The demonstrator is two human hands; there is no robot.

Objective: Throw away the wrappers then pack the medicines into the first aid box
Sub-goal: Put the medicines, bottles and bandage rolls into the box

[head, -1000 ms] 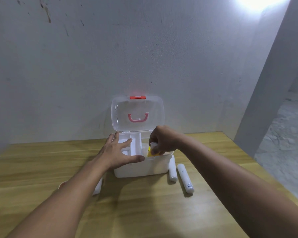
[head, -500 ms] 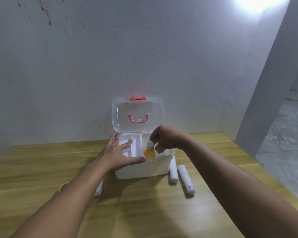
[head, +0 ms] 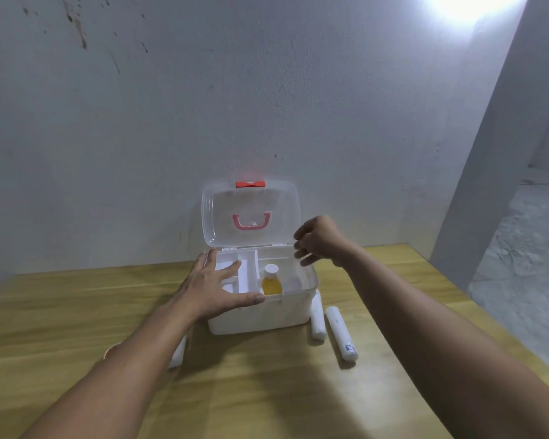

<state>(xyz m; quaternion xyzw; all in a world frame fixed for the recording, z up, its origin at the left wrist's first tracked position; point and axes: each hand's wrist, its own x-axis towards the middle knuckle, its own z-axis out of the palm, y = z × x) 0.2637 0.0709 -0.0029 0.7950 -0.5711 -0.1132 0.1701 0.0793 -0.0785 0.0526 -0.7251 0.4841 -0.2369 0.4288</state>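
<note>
One yellow bottle [head: 271, 282] stands upright inside the first aid box [head: 260, 315] near the table's [head: 267, 391] back edge. Left hand [head: 211, 285] lies open across the box rim; right hand [head: 319, 240] hovers above, empty, fingers loose. Risk: two white rolls [head: 341, 332] beside the box could roll if nudged.

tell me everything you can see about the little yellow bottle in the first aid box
The yellow bottle is small, with a white cap and what looks like clear plastic holding yellow liquid. It stands upright inside the open first aid box, near the front wall, just right of the white divider tray. Neither hand touches it: the right hand hovers open above and to its right, and the left hand rests on the box's front left rim. Its base is hidden by the box wall.
</note>
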